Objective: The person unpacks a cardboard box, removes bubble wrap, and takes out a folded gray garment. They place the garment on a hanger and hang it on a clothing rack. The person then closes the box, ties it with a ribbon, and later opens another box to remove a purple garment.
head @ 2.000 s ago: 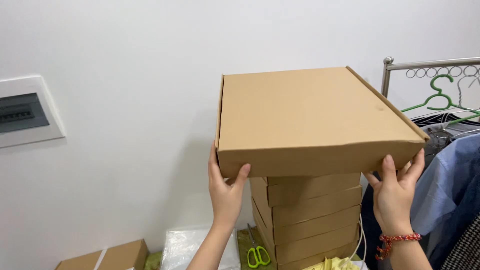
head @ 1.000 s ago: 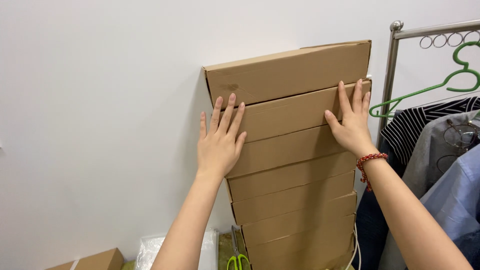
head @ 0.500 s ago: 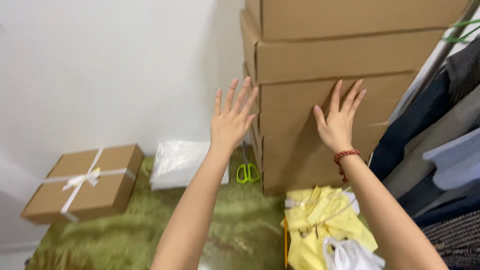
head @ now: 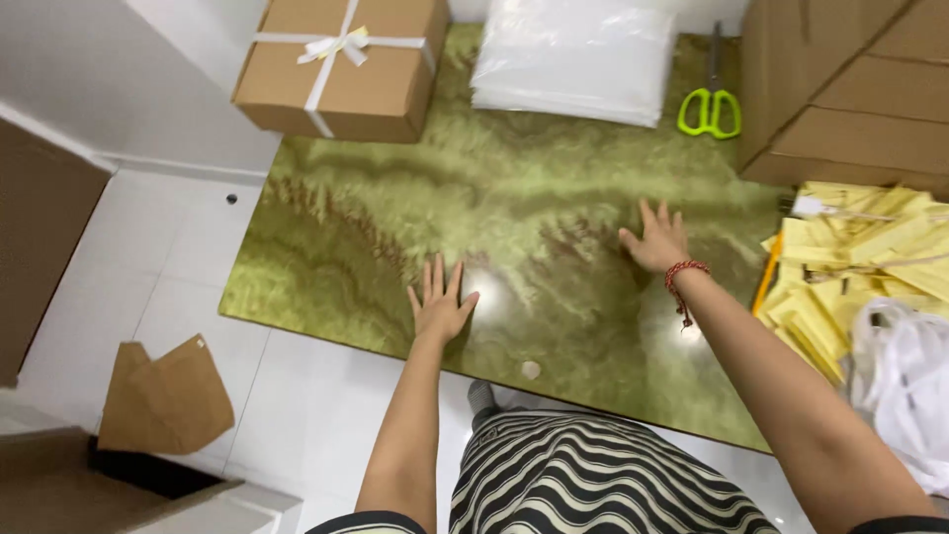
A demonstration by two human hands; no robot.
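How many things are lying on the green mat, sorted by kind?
Gift box with white ribbon: 1
Stack of clear bags: 1
Green scissors: 1
Hands flat on the green mat: 2, left hand and right hand
Total: 5

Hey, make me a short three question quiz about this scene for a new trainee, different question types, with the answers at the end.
1. True or false: the left hand holds the green-handled scissors.
2. Multiple choice: what is tied around the cardboard box at the top left? A) red tape B) white ribbon with a bow C) black string
3. Short answer: what does the right hand rest on?

Key
1. False; both hands lie flat and empty, and the scissors lie apart beside the stacked boxes.
2. B
3. The green marbled mat, near the yellow sheets.
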